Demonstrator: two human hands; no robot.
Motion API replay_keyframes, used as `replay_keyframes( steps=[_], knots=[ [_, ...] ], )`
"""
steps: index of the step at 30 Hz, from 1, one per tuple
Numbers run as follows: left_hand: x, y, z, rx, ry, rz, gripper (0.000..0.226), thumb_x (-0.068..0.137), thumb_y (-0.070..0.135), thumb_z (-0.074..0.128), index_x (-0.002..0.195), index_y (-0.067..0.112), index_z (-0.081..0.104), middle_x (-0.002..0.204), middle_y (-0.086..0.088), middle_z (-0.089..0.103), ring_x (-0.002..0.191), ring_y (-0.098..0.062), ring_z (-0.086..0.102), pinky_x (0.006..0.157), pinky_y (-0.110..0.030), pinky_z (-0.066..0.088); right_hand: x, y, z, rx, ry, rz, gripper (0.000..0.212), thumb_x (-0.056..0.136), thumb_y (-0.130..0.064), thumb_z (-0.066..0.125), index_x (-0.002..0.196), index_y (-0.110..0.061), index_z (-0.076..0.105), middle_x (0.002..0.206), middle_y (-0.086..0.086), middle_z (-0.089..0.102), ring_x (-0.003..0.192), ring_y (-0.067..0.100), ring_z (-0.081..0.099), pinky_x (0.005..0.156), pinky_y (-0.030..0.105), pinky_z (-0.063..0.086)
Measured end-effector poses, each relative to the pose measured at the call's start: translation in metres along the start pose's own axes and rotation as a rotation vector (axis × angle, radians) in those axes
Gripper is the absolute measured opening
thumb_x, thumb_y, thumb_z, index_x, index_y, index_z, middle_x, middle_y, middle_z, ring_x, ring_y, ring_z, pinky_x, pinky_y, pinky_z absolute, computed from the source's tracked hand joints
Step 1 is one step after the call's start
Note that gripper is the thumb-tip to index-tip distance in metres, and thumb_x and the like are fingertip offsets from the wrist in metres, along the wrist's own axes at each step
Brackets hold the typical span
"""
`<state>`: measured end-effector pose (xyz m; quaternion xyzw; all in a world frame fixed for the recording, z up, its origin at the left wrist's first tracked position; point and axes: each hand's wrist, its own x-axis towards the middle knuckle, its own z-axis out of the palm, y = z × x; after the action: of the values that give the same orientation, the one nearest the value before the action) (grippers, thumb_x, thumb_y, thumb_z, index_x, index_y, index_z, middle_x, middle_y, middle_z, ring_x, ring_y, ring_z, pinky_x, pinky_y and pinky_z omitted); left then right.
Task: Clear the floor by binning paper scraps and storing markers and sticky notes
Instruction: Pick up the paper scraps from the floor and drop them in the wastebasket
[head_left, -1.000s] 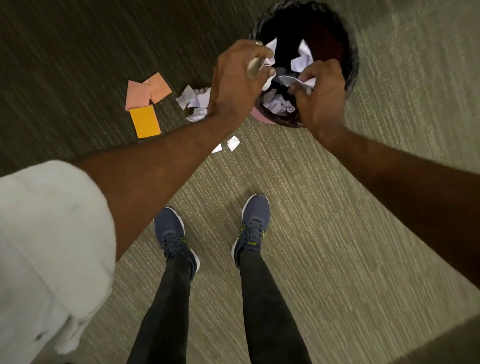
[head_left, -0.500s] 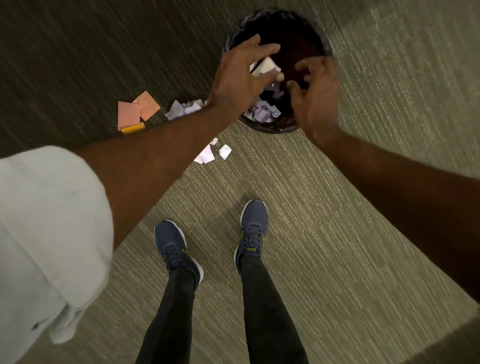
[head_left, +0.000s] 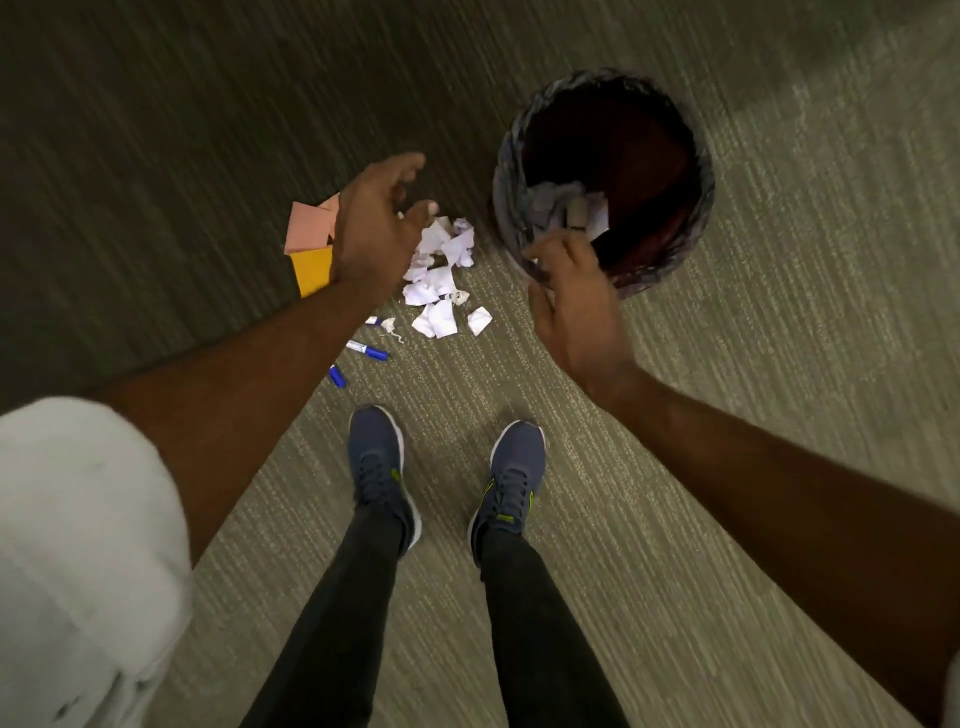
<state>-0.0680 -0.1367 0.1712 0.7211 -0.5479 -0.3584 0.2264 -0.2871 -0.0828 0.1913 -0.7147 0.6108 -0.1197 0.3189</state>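
Both your hands have left the bin (head_left: 506, 171), the last handful inside. Your left hand (head_left: 374, 228), fingers loose and empty, is back over the paper scraps (head_left: 439, 275) on the floor (head_left: 675, 519). Your right hand (head_left: 576, 301) hangs loosely curled, apparently empty, at the near rim. The blue marker (head_left: 368, 349) lies flat, long axis slanting, cap towards your right shoe (head_left: 511, 478)

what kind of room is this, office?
Likely an office or classroom, though only floor shows. Cues: low-pile commercial carpet, a small lined wastebasket, and blue-capped markers and sticky notes lying on the floor.
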Motion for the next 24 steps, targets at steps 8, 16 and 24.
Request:
replay_keyframes(
  steps=[8, 16, 24],
  knots=[
    [-0.032, -0.091, 0.001, 0.207, -0.175, -0.070, 0.042, 0.090, 0.012, 0.065, 0.132, 0.012, 0.061, 0.131, -0.014, 0.064, 0.122, -0.032, 0.060, 0.104, -0.039, 0.047, -0.018, 0.002, 0.082, -0.090, -0.220, 0.072, 0.044, 0.090, -0.007, 0.065, 0.133, -0.012, 0.055, 0.139, 0.010, 0.046, 0.123, 0.029, 0.054, 0.106, 0.036, 0.047],
    [-0.048, -0.181, 0.048, 0.326, -0.379, -0.142, 0.044, 0.093, 0.015, 0.065, 0.137, 0.014, 0.058, 0.142, -0.011, 0.054, 0.134, -0.026, 0.049, 0.115, -0.031, 0.036, 0.002, 0.048, 0.167, -0.147, -0.349, 0.256, 0.059, 0.086, -0.014, 0.072, 0.141, -0.012, 0.048, 0.145, 0.014, 0.043, 0.127, 0.033, 0.052, 0.112, 0.036, 0.041],
    [-0.052, -0.262, 0.102, 0.366, -0.462, -0.201, 0.051, 0.088, 0.007, 0.071, 0.137, 0.014, 0.058, 0.150, -0.009, 0.040, 0.138, -0.024, 0.045, 0.117, -0.025, 0.032, 0.033, 0.083, 0.260, -0.191, -0.480, 0.362, 0.100, 0.085, -0.033, 0.078, 0.160, -0.020, 0.014, 0.166, 0.011, 0.011, 0.153, 0.029, 0.018, 0.125, 0.035, 0.023]
  ],
)
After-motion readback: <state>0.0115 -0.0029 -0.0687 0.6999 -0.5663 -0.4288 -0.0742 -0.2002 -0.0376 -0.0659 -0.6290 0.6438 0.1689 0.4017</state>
